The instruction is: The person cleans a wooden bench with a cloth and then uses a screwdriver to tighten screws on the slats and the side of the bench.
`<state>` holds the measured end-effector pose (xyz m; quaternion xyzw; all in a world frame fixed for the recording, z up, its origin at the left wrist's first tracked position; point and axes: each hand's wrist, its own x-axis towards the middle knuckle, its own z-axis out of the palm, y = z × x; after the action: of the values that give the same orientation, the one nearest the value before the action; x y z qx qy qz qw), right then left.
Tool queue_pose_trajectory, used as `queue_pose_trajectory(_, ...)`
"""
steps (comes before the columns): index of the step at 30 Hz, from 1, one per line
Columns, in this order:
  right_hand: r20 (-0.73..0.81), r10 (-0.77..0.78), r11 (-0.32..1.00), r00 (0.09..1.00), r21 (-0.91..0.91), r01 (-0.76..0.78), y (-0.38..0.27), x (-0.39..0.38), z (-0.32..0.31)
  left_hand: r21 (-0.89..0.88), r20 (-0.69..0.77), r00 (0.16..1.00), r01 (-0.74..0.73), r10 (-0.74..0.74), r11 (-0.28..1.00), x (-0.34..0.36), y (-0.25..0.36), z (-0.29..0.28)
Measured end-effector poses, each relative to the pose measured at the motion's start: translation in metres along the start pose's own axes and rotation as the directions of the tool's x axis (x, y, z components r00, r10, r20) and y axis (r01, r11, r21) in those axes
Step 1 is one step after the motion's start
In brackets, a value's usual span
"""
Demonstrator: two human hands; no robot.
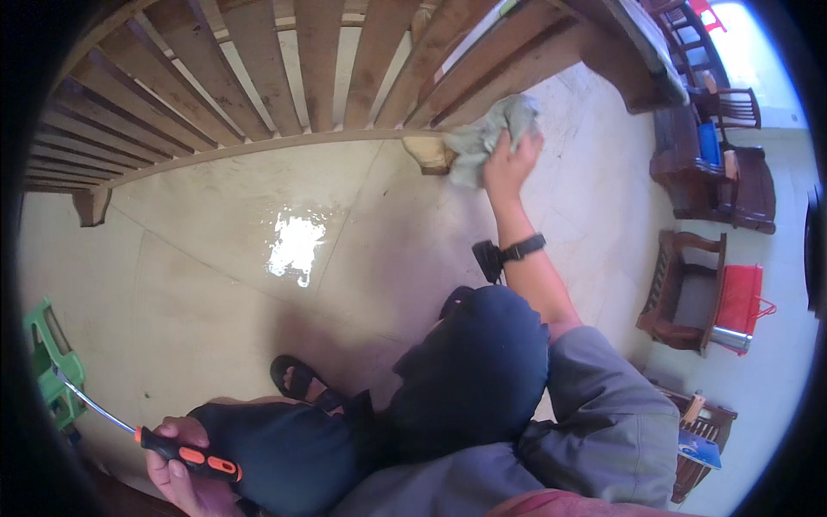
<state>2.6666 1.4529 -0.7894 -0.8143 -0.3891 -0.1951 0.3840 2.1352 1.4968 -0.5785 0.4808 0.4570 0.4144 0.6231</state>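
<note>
In the head view, a grey-green rag (495, 138) is pressed by the closed right hand (510, 164) against the far slatted wooden frame (258, 142), as if for wiping; near left, an orange-and-black screwdriver (185, 457) is gripped by the left hand (177, 474), parked at the knee; no open container's contents can be seen

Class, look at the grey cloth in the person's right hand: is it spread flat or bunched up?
Bunched up. The grey cloth sits crumpled in folds under the right hand, pressed against the wooden slatted frame's lower rail.
</note>
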Motion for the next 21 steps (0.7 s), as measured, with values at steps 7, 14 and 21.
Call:
queue_pose_trajectory(7, -0.459, -0.313, 0.908, 0.831, 0.111, 0.403, -0.059, 0.076, -0.054, -0.005, -0.094, 0.991, 0.094, -0.094, 0.996, 0.007, -0.002, -0.004)
queue_pose_trajectory(14, -0.26, 0.086, 0.976, 0.962, 0.216, -0.029, -0.014, 0.057, 0.001, 0.328, -0.169, 0.986, 0.049, 0.008, 0.943, 0.042, 0.01, -0.077)
queue_pose_trajectory(21, -0.186, -0.23, 0.97, 0.955, 0.039, 0.241, -0.027, 0.016, -0.032, 0.498, -0.355, 0.912, -0.004, 0.207, 0.867, 0.097, 0.005, -0.114)
